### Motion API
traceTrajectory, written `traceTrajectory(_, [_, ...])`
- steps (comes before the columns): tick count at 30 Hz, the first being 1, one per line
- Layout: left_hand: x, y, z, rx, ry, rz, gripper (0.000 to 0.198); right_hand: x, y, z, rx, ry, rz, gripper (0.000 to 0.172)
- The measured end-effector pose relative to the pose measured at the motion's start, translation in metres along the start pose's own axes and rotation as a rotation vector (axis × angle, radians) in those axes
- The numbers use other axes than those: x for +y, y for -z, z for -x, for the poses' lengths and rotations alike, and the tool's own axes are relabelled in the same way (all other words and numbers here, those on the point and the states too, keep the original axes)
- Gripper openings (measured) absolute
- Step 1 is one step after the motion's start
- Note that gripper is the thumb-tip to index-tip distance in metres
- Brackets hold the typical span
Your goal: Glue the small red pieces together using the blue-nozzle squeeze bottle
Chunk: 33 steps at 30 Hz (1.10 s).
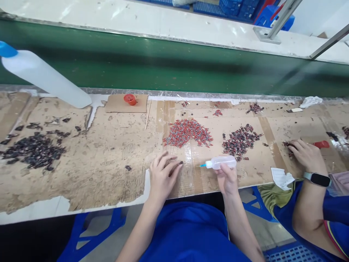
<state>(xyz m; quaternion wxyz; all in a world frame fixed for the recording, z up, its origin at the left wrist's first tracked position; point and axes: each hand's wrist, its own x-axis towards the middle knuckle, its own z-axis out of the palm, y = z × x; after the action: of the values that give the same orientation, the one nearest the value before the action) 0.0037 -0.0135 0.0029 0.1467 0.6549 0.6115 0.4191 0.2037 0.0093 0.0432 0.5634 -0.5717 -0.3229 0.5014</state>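
Observation:
Between the thumb and forefinger of my left hand [163, 174] is a small dark part [180, 163], too small to name. My right hand [228, 179] grips a clear plastic squeeze bottle [223, 162], tilted on its side, with its thin blue needle tip [203, 165] pointing left toward my left hand. The tip and the dark part are apart. Just beyond my hands lies a heap of small red-and-silver parts [188, 133]. Right of that heap is a pile of darker red-and-black parts [240, 142]. A single dark piece [128, 167] lies left of my left hand.
Cardboard [109, 153] with torn edges covers the bench. A pile of black parts [35, 151] and a large white bottle [46, 74] are at left. A red cup [130, 99] and a wooden stick [148, 114] sit farther back. At right, a co-worker's hand [307, 154] touches small parts.

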Motion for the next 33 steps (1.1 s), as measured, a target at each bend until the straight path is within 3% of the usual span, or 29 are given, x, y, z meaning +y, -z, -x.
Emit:
traceTrajectory(6, [-0.002, 0.009, -0.001, -0.082, 0.034, 0.007, 0.021, 0.006, -0.025, 0.0, 0.006, 0.044, 0.127, 0.026])
traceTrajectory(11, [0.004, 0.013, -0.004, -0.134, 0.128, 0.003, 0.012, 0.006, -0.036, 0.004, -0.019, 0.056, 0.202, 0.024])
traceTrajectory(16, [0.005, 0.011, -0.004, -0.086, 0.139, 0.014, 0.01, 0.01, -0.035, 0.003, -0.058, 0.065, 0.236, 0.02])
traceTrajectory(24, [0.005, 0.012, -0.005, -0.112, 0.164, 0.004, 0.009, 0.01, -0.034, 0.002, -0.122, 0.075, 0.294, 0.018])
traceTrajectory(33, [0.006, 0.011, -0.005, -0.088, 0.19, -0.006, 0.006, 0.013, -0.035, 0.004, -0.075, 0.065, 0.274, 0.019])
